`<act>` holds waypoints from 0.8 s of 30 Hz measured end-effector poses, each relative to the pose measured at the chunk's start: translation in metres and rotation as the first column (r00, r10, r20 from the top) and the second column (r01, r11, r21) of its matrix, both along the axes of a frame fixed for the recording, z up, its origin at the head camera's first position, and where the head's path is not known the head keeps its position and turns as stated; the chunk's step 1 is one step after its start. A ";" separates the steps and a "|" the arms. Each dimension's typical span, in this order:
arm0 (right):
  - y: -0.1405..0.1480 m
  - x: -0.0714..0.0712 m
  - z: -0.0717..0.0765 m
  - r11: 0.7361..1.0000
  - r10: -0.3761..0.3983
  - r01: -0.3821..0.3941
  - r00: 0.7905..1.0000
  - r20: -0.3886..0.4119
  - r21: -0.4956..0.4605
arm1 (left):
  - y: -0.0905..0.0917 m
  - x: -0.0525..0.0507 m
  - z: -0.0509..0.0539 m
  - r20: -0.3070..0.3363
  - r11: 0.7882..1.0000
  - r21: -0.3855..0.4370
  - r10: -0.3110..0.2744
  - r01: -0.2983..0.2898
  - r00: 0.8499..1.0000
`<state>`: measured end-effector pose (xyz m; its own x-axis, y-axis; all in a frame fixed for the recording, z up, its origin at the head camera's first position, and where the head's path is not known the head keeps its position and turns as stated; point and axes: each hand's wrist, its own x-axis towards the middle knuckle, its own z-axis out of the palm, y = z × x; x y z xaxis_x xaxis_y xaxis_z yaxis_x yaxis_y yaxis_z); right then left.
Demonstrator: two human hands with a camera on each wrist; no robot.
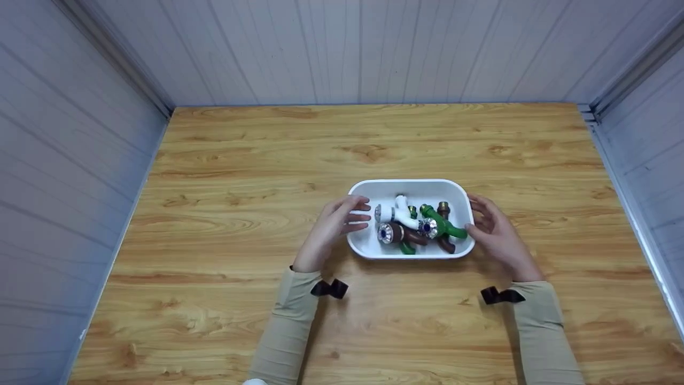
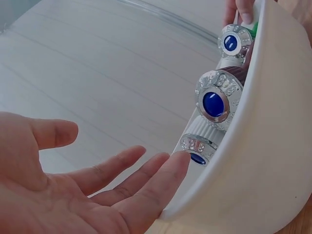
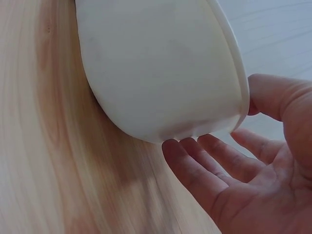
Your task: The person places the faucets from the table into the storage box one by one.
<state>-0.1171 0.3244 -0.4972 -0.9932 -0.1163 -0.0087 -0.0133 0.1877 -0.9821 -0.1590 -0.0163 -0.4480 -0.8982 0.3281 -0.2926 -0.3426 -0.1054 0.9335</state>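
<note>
A white plastic basin [image 1: 377, 189] with rounded corners stands on the table. Inside it lies a heap of taps with silver, blue-centred knobs: a white tap [image 1: 404, 213], a brown tap [image 1: 411, 236] and a green tap [image 1: 439, 220], with further green and brown parts partly hidden underneath. My left hand [image 1: 335, 222] is at the basin's left end, fingers spread over the rim and thumb apart, gripping nothing. At the opposite end my right hand [image 1: 497, 232] pinches the wall, thumb at the rim and fingertips against the outside, as the right wrist view shows.
The basin rests on a wood-grain table [image 1: 240, 187]. Pale panelled walls rise behind the table [image 1: 331, 53] and along its left [image 1: 64, 160] and right [image 1: 652, 133] sides. A black strap with a small dark block [image 1: 336, 289] sits at each wrist.
</note>
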 end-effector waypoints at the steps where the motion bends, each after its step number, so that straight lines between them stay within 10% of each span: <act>1: 0.000 0.000 0.000 1.000 0.000 0.000 1.000 -0.001 0.006 | -0.002 0.001 0.001 0.001 1.000 0.005 0.005 -0.005 1.000; 17: 0.006 0.009 0.007 0.993 -0.019 0.016 0.999 0.029 0.118 | -0.034 0.016 0.005 -0.022 1.000 -0.027 0.006 -0.007 1.000; 24: 0.015 0.014 0.008 0.991 -0.019 0.018 1.000 0.003 0.130 | -0.040 0.013 -0.003 -0.164 0.966 -0.238 0.060 -0.099 0.985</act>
